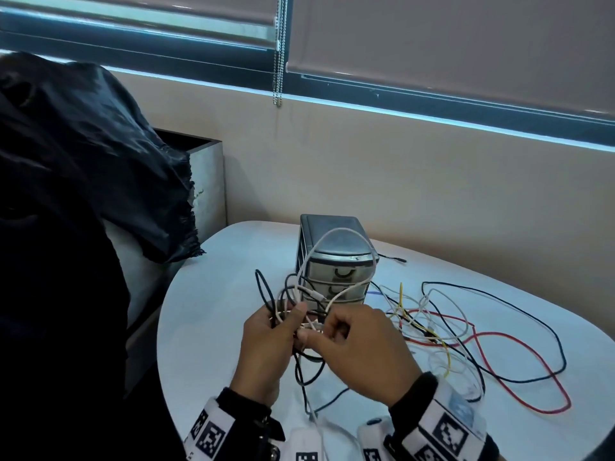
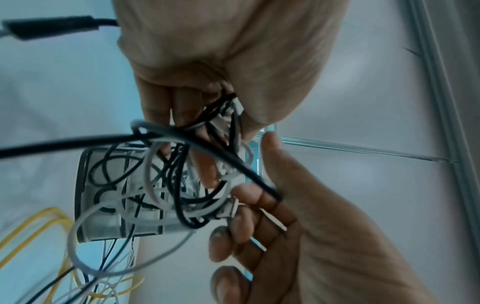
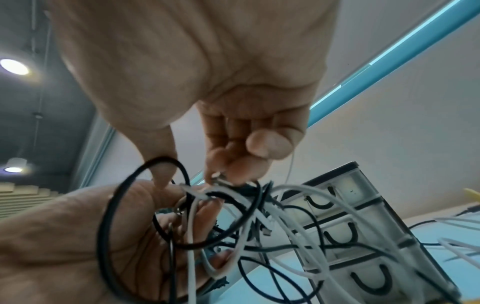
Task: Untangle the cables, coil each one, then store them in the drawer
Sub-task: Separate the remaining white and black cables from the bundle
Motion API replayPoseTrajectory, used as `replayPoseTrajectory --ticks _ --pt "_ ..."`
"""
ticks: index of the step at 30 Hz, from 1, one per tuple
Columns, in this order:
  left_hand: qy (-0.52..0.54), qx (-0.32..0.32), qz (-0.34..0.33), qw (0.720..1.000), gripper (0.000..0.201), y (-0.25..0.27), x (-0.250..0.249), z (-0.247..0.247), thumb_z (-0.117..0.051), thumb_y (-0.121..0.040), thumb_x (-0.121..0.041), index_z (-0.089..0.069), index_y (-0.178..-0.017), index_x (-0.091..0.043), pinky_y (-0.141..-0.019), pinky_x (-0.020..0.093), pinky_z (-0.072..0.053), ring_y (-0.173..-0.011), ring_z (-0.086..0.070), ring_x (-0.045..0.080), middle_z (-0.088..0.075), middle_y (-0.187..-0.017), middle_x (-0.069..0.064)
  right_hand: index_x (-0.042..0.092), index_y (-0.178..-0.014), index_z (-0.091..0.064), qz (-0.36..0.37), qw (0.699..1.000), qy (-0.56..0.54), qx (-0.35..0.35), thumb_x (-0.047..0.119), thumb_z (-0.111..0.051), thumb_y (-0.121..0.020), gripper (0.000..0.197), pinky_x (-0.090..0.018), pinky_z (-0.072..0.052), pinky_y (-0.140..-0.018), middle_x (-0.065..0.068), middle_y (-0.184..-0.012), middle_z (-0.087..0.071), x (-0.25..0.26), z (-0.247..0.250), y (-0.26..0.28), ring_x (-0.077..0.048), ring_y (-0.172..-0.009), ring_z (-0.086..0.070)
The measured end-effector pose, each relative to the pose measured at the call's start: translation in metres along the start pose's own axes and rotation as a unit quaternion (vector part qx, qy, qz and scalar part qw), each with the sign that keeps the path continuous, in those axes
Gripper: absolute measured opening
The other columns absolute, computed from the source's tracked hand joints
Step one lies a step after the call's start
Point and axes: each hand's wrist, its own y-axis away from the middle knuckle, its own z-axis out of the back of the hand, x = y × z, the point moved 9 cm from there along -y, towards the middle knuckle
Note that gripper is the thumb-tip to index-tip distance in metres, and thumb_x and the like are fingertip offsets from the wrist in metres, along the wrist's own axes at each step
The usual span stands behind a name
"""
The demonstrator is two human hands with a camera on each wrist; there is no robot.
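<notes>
Where both hands (image 1: 319,341) pinch, tangled cables (image 1: 299,294) blur together.

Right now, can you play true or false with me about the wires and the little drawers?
1. Both hands hold a tangle of black and white cables. True.
2. The drawer unit has a drawer pulled open. False: all drawers look closed.
3. A red cable lies on the table. True.
4. The left hand rests flat on the table. False: it grips the tangle.
5. The right hand pinches a cable end. True.
</notes>
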Motion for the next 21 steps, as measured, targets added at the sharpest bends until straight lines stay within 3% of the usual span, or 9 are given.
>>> replayPoseTrajectory --ticks 3,5,9,12,16,19,21 --pt "0.026 -0.029 0.008 0.999 0.011 -0.004 0.003 0.009 -0.065 -0.094 -0.011 -0.067 -0.094 -0.001 -0.050 0.024 -0.052 -0.058 -0.067 0.020 -0.075 -0.088 0.019 0.023 -0.074 -0.054 -0.017 0.999 -0.027 -0.019 0.056 -0.074 -0.073 0.039 -0.026 -0.044 -0.054 0.005 -0.058 -0.060 -0.003 0.002 -0.001 -0.008 -0.053 -0.052" --pt "0.031 -0.038 0.011 0.999 0.010 -0.006 0.003 0.013 -0.065 -0.094 -0.012 -0.066 -0.094 -0.002 -0.050 0.025 -0.053 -0.058 -0.067 0.022 -0.076 -0.086 0.017 0.025 -0.078 -0.051 -0.031 0.998 -0.059 0.008 0.046 -0.078 -0.074 0.034 -0.025 -0.045 -0.053 0.004 -0.063 -0.066 -0.002 -0.003 -0.002 -0.007 -0.051 -0.054" --pt "0.033 -0.064 0.004 0.997 0.011 -0.011 0.004 0.019 -0.066 -0.094 -0.012 -0.067 -0.094 -0.002 -0.055 0.029 -0.054 -0.061 -0.066 0.024 -0.075 -0.086 0.017 0.020 -0.077 -0.055 -0.012 0.991 -0.107 0.083 0.015 -0.068 -0.085 0.016 -0.043 -0.056 -0.062 -0.006 -0.065 -0.069 0.007 -0.017 0.005 -0.018 -0.054 -0.064" --pt "0.057 -0.106 -0.001 0.993 0.011 -0.016 0.004 0.031 -0.066 -0.094 -0.013 -0.069 -0.096 -0.003 -0.059 0.031 -0.055 -0.070 -0.066 0.027 -0.075 -0.088 0.017 0.022 -0.080 -0.052 -0.013 0.985 -0.106 0.138 0.016 -0.063 -0.088 0.014 -0.041 -0.056 -0.059 -0.010 -0.067 -0.070 0.007 -0.026 0.012 -0.019 -0.053 -0.067" --pt "0.068 -0.110 -0.009 0.992 0.008 -0.017 0.002 0.033 -0.064 -0.095 -0.011 -0.069 -0.093 -0.006 -0.052 0.028 -0.055 -0.065 -0.068 0.024 -0.075 -0.084 0.014 0.019 -0.086 -0.051 -0.025 0.977 -0.113 0.178 0.013 -0.059 -0.091 0.011 -0.035 -0.054 -0.059 -0.013 -0.070 -0.071 0.006 -0.024 0.017 -0.019 -0.056 -0.070" --pt "0.080 -0.123 -0.005 0.989 0.010 -0.017 0.007 0.035 -0.063 -0.096 -0.010 -0.067 -0.088 -0.006 -0.047 0.025 -0.052 -0.058 -0.068 0.018 -0.074 -0.073 0.009 0.018 -0.084 -0.050 -0.016 0.978 -0.134 0.161 0.010 -0.056 -0.092 0.013 -0.040 -0.054 -0.055 -0.015 -0.068 -0.068 0.010 -0.023 0.017 -0.021 -0.054 -0.069" --pt "0.080 -0.141 0.003 0.987 0.015 -0.019 0.012 0.037 -0.061 -0.096 -0.010 -0.066 -0.083 -0.008 -0.051 0.026 -0.052 -0.057 -0.067 0.019 -0.072 -0.067 0.006 0.022 -0.080 -0.048 0.019 0.987 -0.101 0.123 0.012 -0.056 -0.091 0.017 -0.040 -0.053 -0.056 -0.011 -0.066 -0.066 0.014 -0.025 0.018 -0.018 -0.053 -0.066"
